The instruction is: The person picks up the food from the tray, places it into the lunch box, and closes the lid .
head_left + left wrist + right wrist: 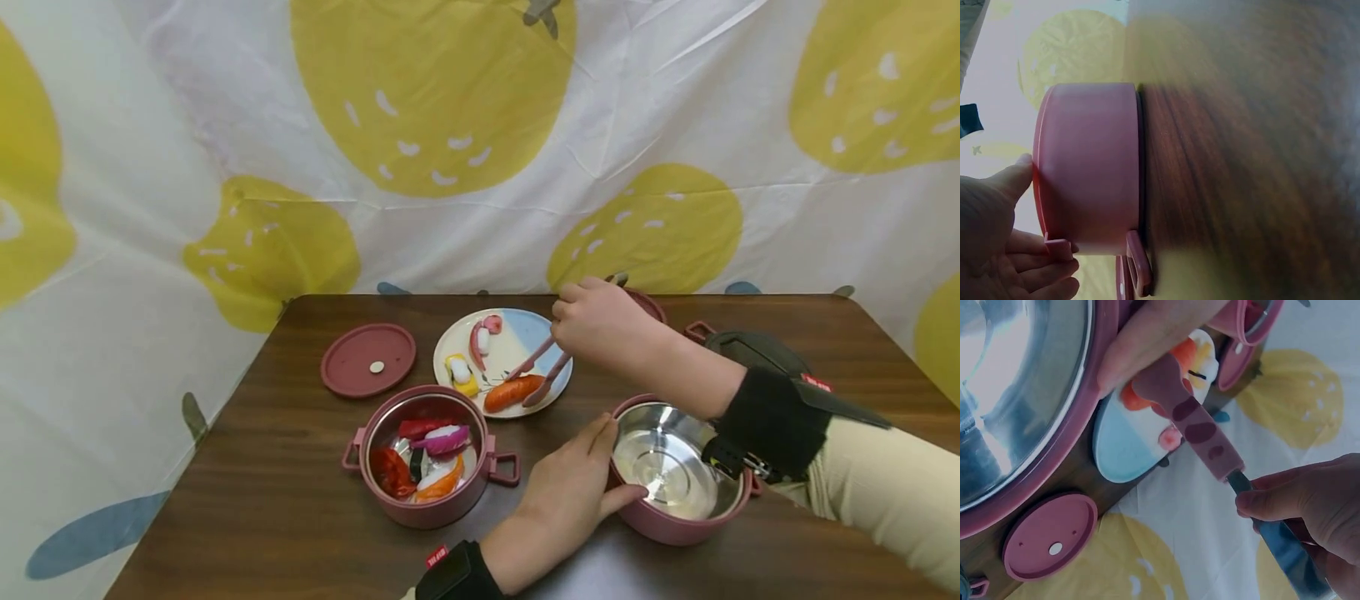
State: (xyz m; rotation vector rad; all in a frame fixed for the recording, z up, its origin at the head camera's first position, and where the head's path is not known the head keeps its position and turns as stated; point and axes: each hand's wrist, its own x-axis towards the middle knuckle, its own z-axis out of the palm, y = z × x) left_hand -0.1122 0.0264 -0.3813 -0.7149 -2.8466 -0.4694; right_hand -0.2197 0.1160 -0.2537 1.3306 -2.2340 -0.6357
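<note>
My right hand grips a pair of tongs with a metal handle and pink tips. The tips straddle an orange-red toy sausage on a white and blue plate; whether they press it, I cannot tell. At the right pot, pink outside and shiny metal inside, my left hand holds the near-left side. Its thumb touches the rim, its fingers lie by the handle. Toy food pieces and a yellow-and-white one also lie on the plate.
Left of the hands stands another pink pot with several toy food pieces inside. A pink lid lies behind it. Another pink lid is partly hidden behind my right arm. A dark grey object sits at the back right.
</note>
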